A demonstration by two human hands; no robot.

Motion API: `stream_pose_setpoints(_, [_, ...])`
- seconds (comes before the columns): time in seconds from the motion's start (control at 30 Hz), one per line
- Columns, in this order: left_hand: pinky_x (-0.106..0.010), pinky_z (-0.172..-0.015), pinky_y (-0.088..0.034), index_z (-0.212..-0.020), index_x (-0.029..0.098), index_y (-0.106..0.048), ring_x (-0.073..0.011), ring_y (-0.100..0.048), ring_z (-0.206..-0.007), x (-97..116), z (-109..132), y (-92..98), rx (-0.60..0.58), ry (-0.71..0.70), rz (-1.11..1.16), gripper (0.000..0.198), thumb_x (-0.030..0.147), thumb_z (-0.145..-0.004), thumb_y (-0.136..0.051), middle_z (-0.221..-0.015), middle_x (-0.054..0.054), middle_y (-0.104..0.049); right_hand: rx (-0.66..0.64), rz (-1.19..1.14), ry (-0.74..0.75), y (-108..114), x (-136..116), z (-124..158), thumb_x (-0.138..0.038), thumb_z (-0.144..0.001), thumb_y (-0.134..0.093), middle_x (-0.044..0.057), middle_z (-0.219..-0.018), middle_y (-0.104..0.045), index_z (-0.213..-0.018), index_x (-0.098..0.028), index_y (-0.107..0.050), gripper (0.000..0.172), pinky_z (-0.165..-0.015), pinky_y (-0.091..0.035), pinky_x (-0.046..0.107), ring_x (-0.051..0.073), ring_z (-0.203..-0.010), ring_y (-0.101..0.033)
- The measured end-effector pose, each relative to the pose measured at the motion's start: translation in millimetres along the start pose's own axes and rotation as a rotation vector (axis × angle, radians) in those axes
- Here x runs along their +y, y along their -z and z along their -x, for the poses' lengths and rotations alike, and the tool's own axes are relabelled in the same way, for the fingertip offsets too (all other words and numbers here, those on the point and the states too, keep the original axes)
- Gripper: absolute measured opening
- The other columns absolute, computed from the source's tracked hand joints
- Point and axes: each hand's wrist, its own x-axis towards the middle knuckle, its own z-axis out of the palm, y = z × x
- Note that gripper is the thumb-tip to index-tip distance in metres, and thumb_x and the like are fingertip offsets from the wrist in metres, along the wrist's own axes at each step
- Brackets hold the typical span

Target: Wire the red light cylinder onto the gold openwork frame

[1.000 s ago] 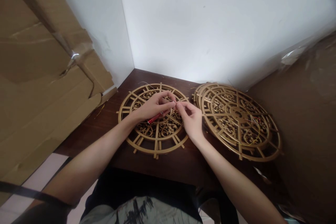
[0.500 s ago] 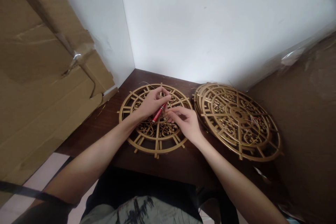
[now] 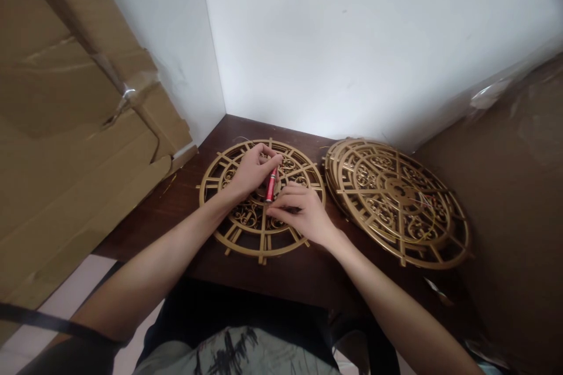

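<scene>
My left hand (image 3: 255, 171) is closed, thumb and fingertips together at the upper end of a slim red pen-shaped tool (image 3: 271, 186) with silver bands. What kind of tool it is, I cannot tell. It slants down toward me over the hub of a round gold openwork clock-like frame (image 3: 263, 251). Just right of the tool's lower end, my right hand (image 3: 303, 211) has its fingers curled and the thumb and fingertips pinched. Anything in that pinch is too small to make out. Scrollwork and bars of the frame show beneath both hands, and its centre is partly covered.
On the right, a stack of similar gold frames (image 3: 398, 187) leans and overlaps, with thin yellow wire (image 3: 433, 225) on top. Both lie on a dark brown tabletop (image 3: 237, 129). Cardboard (image 3: 88, 146) rises at left, and more brown board (image 3: 519, 187) at right. A white wall (image 3: 352, 41) stands behind.
The red tool's lower end has swung to the right, so it points more straight toward me. My right hand has moved down a little beside that end. My left hand has barely shifted.
</scene>
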Motion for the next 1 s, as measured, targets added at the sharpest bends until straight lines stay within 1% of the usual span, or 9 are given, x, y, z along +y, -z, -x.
stream_pose_setpoints(0.13, [-0.018,-0.039,-0.042,-0.084,0.018,-0.044,-0.0093,-0.052,-0.036,-1.3,-0.5,-0.5,0.005,0.006,0.004,0.024,0.035,-0.080,-0.060,-0.051,0.004,-0.060,0.025,0.039,-0.028,-1.2,0.9,-0.3,-0.026,-0.081,-0.064,0.002,-0.067,-0.064,-0.070,-0.019,-0.068,0.014,-0.068,-0.043,0.028,0.015,-0.069,-0.053])
stream_pose_setpoints(0.33, [-0.019,-0.038,-0.041,-0.084,0.018,-0.043,-0.0103,-0.054,-0.037,-2.9,-0.9,-0.7,0.021,-0.005,-0.023,0.030,0.040,-0.077,-0.062,-0.051,0.003,-0.060,0.043,0.048,-0.086,-2.5,1.7,0.4,-0.027,-0.080,-0.064,0.000,-0.065,-0.062,-0.067,-0.020,-0.066,0.016,-0.068,-0.042,0.027,0.014,-0.067,-0.053])
stream_pose_setpoints(0.57, [-0.018,-0.035,-0.037,-0.085,0.019,-0.041,-0.0108,-0.052,-0.036,-5.8,-1.6,-1.1,0.017,-0.030,-0.056,0.031,0.041,-0.077,-0.061,-0.049,0.004,-0.057,0.056,0.038,-0.116,-2.3,0.7,0.3,-0.026,-0.079,-0.065,-0.001,-0.061,-0.058,-0.063,-0.018,-0.064,0.018,-0.065,-0.039,0.026,0.012,-0.062,-0.052])
stream_pose_setpoints(0.7, [-0.018,-0.038,-0.036,-0.083,0.019,-0.042,-0.0103,-0.053,-0.040,-4.2,-2.0,-2.1,0.057,-0.073,-0.143,0.028,0.039,-0.076,-0.061,-0.051,0.005,-0.054,0.075,0.045,-0.134,-3.3,-0.2,0.0,-0.024,-0.077,-0.068,-0.001,-0.060,-0.058,-0.062,-0.017,-0.064,0.017,-0.064,-0.039,0.026,0.011,-0.060,-0.051])
stream_pose_setpoints(0.83, [-0.018,-0.042,-0.036,-0.081,0.018,-0.042,-0.0089,-0.050,-0.042,-2.9,-1.3,-3.3,0.080,-0.107,-0.223,0.025,0.037,-0.077,-0.059,-0.051,0.005,-0.053,0.080,0.064,-0.173,-5.1,0.8,0.4,-0.025,-0.075,-0.070,-0.001,-0.060,-0.060,-0.060,-0.018,-0.065,0.017,-0.065,-0.039,0.026,0.011,-0.059,-0.052])
stream_pose_setpoints(1.0, [-0.018,-0.044,-0.033,-0.080,0.018,-0.042,-0.0080,-0.046,-0.042,-5.3,-1.0,-3.7,0.096,-0.155,-0.291,0.024,0.037,-0.079,-0.057,-0.050,0.006,-0.049,0.087,0.075,-0.159,-6.8,2.7,1.4,-0.026,-0.073,-0.071,-0.001,-0.060,-0.062,-0.060,-0.019,-0.066,0.016,-0.066,-0.039,0.027,0.012,-0.060,-0.054])
